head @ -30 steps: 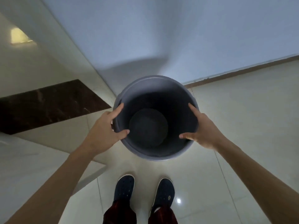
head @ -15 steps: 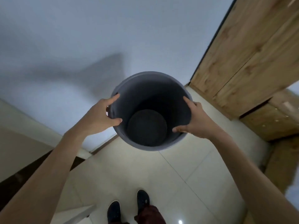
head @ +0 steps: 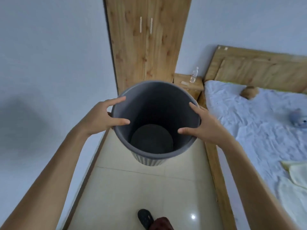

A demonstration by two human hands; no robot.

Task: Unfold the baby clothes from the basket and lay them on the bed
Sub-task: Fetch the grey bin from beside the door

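Seemingly near end. Left hand (head: 99,118) clamped basket (head: 157,103) rim at 9 o'clock, right hand (head: 206,125) at 3, thumbs inside, other fingers outside. Basket hung over floor (head: 141,188), dead centre, inside bare to dark bottom. Bed (head: 249,130) lay at 3 o'clock; pale yellow cloth pieces (head: 297,175) spread flat at 4. Judged unloading done; whether more laying out remained, couldn't tell.
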